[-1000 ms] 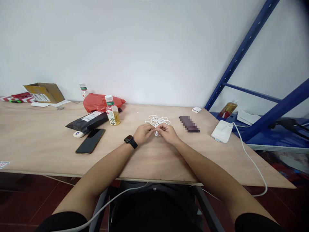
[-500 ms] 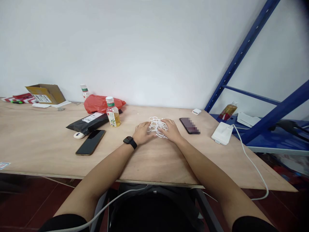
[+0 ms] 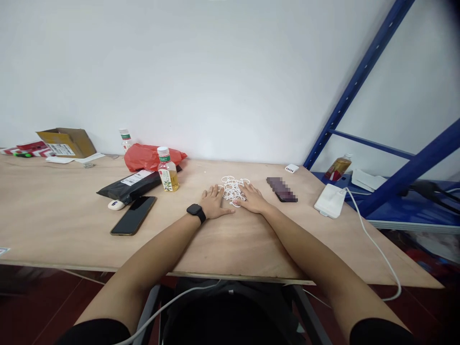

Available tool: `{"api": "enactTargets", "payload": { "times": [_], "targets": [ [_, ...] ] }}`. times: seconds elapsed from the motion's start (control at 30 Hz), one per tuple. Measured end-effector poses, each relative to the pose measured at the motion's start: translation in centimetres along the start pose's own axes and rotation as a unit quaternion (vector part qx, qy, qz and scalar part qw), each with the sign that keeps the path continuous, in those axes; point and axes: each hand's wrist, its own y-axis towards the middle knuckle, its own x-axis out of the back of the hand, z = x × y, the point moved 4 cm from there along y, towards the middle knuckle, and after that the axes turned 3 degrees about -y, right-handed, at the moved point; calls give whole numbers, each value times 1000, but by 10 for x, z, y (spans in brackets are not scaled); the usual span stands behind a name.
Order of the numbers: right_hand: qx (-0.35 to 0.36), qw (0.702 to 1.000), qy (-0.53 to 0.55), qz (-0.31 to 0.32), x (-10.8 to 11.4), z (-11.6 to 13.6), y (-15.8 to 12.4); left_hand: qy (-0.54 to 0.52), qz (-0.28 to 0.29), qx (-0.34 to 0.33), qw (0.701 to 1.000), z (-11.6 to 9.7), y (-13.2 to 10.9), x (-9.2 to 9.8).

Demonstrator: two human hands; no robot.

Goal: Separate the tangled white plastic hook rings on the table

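Observation:
A loose pile of white rings (image 3: 233,188) lies on the wooden table (image 3: 230,244), between my two hands. My left hand (image 3: 212,203) rests flat at the pile's left side, fingers spread and thumb pointing right; a black watch is on that wrist. On the right side, my right hand (image 3: 252,198) lies with its fingers stretched over the edge of the pile, touching some rings. Neither hand grips anything. A few rings are partly hidden beneath the right fingers.
Left of my hands are a drink bottle (image 3: 167,170), a red bag (image 3: 143,157), a black parcel (image 3: 134,185) and a phone (image 3: 133,215). Rightward lie another phone (image 3: 282,189), a white power bank (image 3: 329,201) with a cable, a white charger (image 3: 292,168) and a blue rack (image 3: 359,86).
My hands have flattened, with the fingers now spread lower on the table. The ring pile looks slightly more spread out, and some rings have shifted.

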Motion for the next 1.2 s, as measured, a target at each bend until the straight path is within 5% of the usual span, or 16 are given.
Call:
{"api": "enactTargets", "payload": {
  "times": [0.67,0.93,1.2],
  "targets": [
    [32,999,0,-21,7,-8,77,17,13,1,1000,35,83,5],
    [72,985,21,-157,15,-14,56,5,-29,-8,1000,36,63,12],
    [-15,968,90,-234,19,-22,39,46,-115,-29,992,11,27,25]
  ]
}}
